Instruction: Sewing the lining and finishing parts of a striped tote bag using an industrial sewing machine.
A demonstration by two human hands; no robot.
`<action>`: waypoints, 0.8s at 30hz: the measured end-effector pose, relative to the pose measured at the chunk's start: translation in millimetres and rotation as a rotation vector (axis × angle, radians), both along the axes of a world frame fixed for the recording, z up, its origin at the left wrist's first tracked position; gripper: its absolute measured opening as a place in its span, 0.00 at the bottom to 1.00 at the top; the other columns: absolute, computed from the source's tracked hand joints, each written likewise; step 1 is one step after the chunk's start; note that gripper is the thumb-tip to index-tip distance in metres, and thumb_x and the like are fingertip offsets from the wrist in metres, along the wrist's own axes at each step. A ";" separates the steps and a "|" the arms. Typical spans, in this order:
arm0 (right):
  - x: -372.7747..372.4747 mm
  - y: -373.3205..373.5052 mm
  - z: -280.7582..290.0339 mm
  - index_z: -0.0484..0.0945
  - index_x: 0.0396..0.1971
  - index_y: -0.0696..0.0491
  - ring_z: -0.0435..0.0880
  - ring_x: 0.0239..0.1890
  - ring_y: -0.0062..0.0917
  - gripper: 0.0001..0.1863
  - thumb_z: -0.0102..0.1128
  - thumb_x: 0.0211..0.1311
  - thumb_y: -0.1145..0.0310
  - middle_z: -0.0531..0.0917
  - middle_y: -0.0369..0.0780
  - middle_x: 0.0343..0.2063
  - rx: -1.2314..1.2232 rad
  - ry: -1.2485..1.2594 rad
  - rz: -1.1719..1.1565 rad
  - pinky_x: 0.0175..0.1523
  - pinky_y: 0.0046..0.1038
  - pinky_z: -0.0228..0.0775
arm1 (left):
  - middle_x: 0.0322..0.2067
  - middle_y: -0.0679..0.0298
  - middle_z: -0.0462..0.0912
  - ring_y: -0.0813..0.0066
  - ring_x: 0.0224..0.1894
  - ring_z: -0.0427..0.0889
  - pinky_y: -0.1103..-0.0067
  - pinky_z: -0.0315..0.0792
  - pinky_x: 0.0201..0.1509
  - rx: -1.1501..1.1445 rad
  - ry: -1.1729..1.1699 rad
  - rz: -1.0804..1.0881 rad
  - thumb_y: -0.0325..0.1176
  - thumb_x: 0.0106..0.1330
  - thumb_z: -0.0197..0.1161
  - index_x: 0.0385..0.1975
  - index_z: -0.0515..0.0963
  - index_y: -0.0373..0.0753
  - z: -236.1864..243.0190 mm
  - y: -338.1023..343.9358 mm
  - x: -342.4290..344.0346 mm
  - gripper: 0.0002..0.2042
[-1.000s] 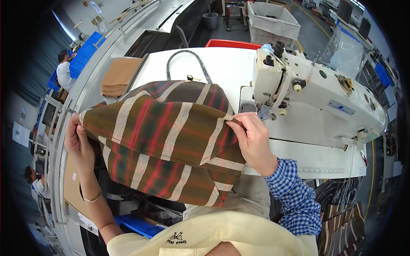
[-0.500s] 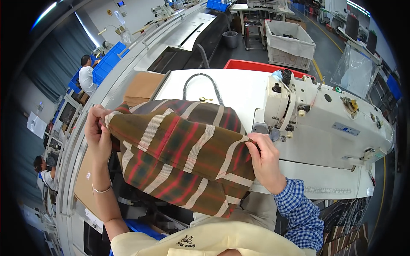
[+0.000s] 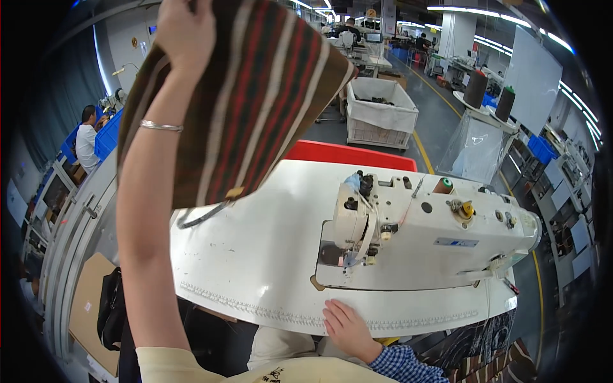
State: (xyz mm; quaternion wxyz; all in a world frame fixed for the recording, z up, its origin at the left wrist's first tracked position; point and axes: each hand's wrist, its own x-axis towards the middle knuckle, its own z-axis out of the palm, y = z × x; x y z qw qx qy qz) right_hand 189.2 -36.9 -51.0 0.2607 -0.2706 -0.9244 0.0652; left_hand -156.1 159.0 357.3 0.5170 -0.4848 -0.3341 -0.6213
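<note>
Left hand [image 3: 185,41]: raised, fingers closed on the plaid cloth [image 3: 262,96].
Plaid cloth: hangs from the left hand, spreading to its right and below.
Right hand [image 3: 348,329]: unclenched, fingers extended side by side on the near edge of the white tabletop [image 3: 255,255].
Sewing machine [image 3: 440,230]: beyond the right hand, to its right.

Matt woven cloth [image 3: 255,108] hangs from the left hand [image 3: 186,38], a shiny metal bangle [image 3: 161,127] circles below that hand, and smooth, glossy tabletop [image 3: 255,255] lies under the right hand [image 3: 348,327].
</note>
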 end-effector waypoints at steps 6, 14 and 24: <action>0.4 0.1 7.1 0.74 0.46 0.64 0.72 0.57 0.40 0.18 0.58 0.59 0.70 0.76 0.50 0.51 -0.052 0.017 0.034 0.60 0.36 0.68 | 0.36 0.59 0.76 0.67 0.37 0.77 0.76 0.71 0.44 -0.460 0.224 -0.474 0.23 0.64 0.62 0.44 0.72 0.34 -109.7 51.2 77.4 0.10; 7.5 0.4 20.5 0.79 0.44 0.59 0.78 0.50 0.34 0.13 0.61 0.58 0.76 0.80 0.42 0.47 -0.271 0.257 0.092 0.52 0.33 0.73 | 0.55 0.48 0.77 0.53 0.57 0.75 0.66 0.68 0.63 -2.070 0.605 -0.596 0.38 0.65 0.62 0.55 0.75 0.35 -212.7 -109.0 40.7 0.21; 57.9 -39.2 199.1 0.79 0.34 0.56 0.79 0.31 0.32 0.09 0.53 0.68 0.67 0.79 0.42 0.34 -0.795 0.319 1.427 0.34 0.33 0.70 | 0.35 0.45 0.76 0.51 0.36 0.77 0.63 0.69 0.36 -1.590 0.692 -2.293 0.47 0.70 0.50 0.29 0.75 0.28 -151.7 -288.6 96.6 0.23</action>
